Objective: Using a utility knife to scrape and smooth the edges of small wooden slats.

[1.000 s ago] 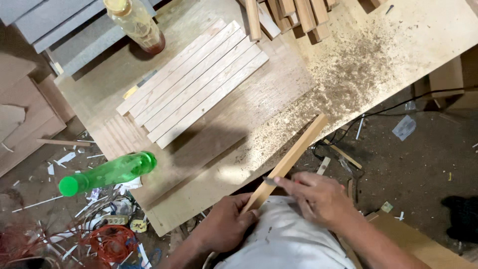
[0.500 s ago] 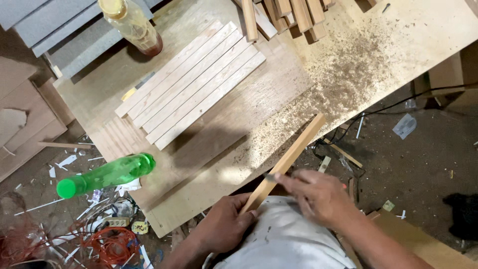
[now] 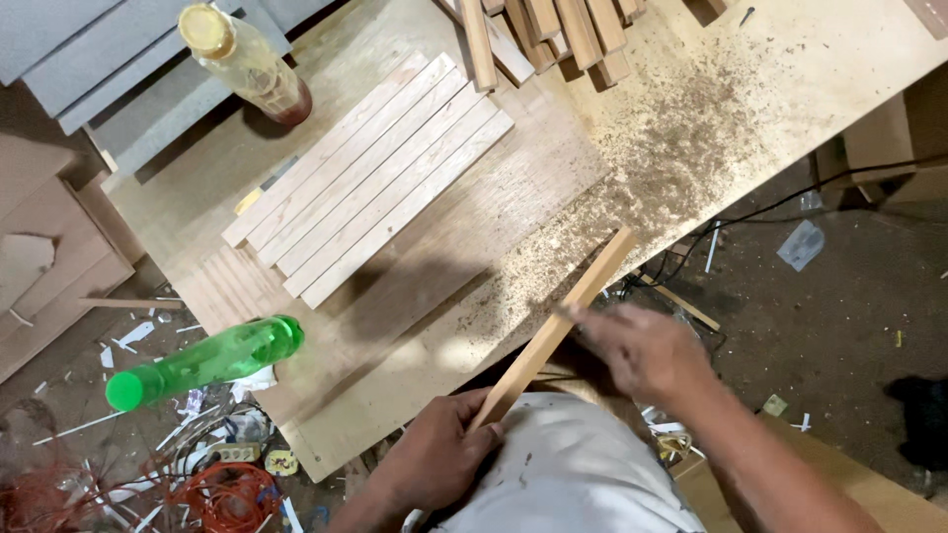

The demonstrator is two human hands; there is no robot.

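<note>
My left hand [image 3: 439, 456] grips the near end of a long wooden strip [image 3: 568, 311] that slants up to the right over the edge of a plywood worktop [image 3: 553, 197]. Blurred by motion, my right hand [image 3: 642, 345] lies against the strip's middle with the fingers closed; whatever is in it is hidden. Several finished light wooden slats [image 3: 370, 178] lie side by side on the worktop, far from both hands.
Sawdust [image 3: 681, 138] covers the worktop's right part. More wood strips [image 3: 553, 35] are stacked at the top edge. A yellowish bottle [image 3: 242, 64] stands top left. A green bottle [image 3: 202, 360] sits near the worktop's left corner. Orange cable [image 3: 222, 494] and scraps litter the floor.
My right hand has slid slightly up along the strip and is now blurred. The left hand and the strip stay about where they were.
</note>
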